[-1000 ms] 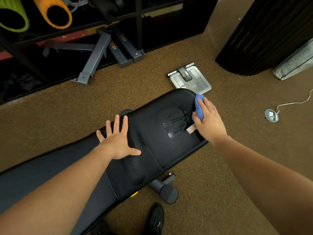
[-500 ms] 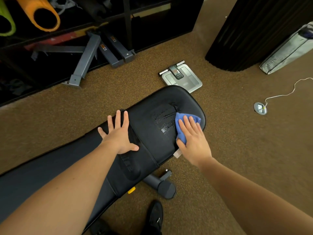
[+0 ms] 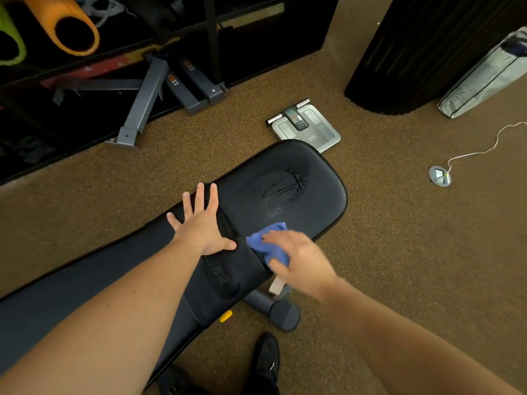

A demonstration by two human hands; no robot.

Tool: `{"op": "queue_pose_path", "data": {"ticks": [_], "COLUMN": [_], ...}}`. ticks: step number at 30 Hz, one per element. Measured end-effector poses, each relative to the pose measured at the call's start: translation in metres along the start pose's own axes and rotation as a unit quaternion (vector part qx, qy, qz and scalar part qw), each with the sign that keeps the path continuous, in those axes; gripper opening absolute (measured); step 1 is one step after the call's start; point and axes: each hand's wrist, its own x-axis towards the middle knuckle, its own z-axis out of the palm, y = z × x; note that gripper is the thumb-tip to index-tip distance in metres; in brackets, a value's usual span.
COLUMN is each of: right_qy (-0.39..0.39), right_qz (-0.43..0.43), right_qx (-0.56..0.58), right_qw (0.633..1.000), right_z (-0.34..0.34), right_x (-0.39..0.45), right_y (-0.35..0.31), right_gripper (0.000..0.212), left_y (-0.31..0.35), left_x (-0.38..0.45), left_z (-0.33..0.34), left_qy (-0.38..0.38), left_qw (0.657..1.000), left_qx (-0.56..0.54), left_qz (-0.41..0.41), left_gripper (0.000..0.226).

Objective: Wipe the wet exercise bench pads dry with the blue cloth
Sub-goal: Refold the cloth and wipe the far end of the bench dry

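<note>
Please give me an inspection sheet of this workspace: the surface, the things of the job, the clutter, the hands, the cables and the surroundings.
Surface: black seat pad shows wet streaks in its middle; the long back pad has no visible wet.
Job's things: blue cloth lies bunched on the seat pad's near edge.
Clutter: body scale on the carpet beyond the bench; grey metal frame parts by the rack.
Hands: left hand flat, fingers spread, across the pad seam; right hand presses the cloth, blurred, grip unclear.
Cables: white cord runs to a floor outlet.
Surroundings: brown carpet, orange foam roller on the rack.
</note>
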Motion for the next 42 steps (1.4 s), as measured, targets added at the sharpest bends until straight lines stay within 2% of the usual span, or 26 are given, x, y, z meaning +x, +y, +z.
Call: {"op": "queue_pose_path", "data": {"ticks": [3,5,6,10,14,20,25,28,31,34,37,42], "right_qy": [0.137,0.188,0.172,-0.066,-0.136,-0.182,-0.165,-0.160,-0.153,-0.140,-0.153,-0.155], "right_qz": [0.086,0.154,0.169,0.110,0.035,-0.041,-0.009,-0.012,-0.021,-0.029,-0.006,0.085], "right_qx": [-0.009,-0.063,-0.090,-0.209,-0.249,-0.248,-0.230,-0.232,-0.241,-0.249,-0.284,-0.322], "right_qw": [0.987,0.968,0.966,0.970,0.958,0.951,0.959,0.960,0.958,0.958,0.946,0.930], "right_z": [-0.045,-0.062,-0.064,-0.035,0.000,0.020,0.032,0.034,0.032,0.027,0.018,-0.014], "right_x": [0.022,0.033,0.035,0.015,0.008,0.054,0.111,0.138,0.158,0.180,0.205,0.231], "right_y": [0.016,0.036,0.044,0.043,0.018,0.001,-0.010,-0.009,-0.007,-0.004,-0.002,0.019], "right_gripper": [0.037,0.040,0.044,0.070,0.071,0.072,0.070,0.066,0.072,0.059,0.054,0.055], "left_y": [0.000,-0.002,-0.002,-0.006,-0.009,-0.011,-0.013,-0.014,-0.016,-0.016,-0.017,-0.018], "left_x": [0.000,0.001,0.001,0.002,0.002,0.003,0.003,0.004,0.004,0.005,0.006,0.005], "left_z": [0.000,0.002,0.002,0.005,0.005,0.007,0.008,0.010,0.011,0.011,0.011,0.011], "left_qy": [0.000,0.004,0.008,0.032,0.056,0.067,0.077,0.082,0.079,0.076,0.074,0.072], "left_qw": [1.000,1.000,1.000,0.999,0.998,0.997,0.995,0.994,0.994,0.995,0.995,0.995], "left_qx": [-0.004,-0.007,-0.010,-0.019,-0.021,-0.027,-0.043,-0.068,-0.067,-0.054,-0.053,-0.056], "left_qz": [0.001,0.001,0.003,0.018,0.030,0.032,0.037,0.030,0.029,0.034,0.038,0.041], "left_gripper": [0.146,0.146,0.147,0.148,0.148,0.149,0.153,0.158,0.157,0.156,0.156,0.154]}}
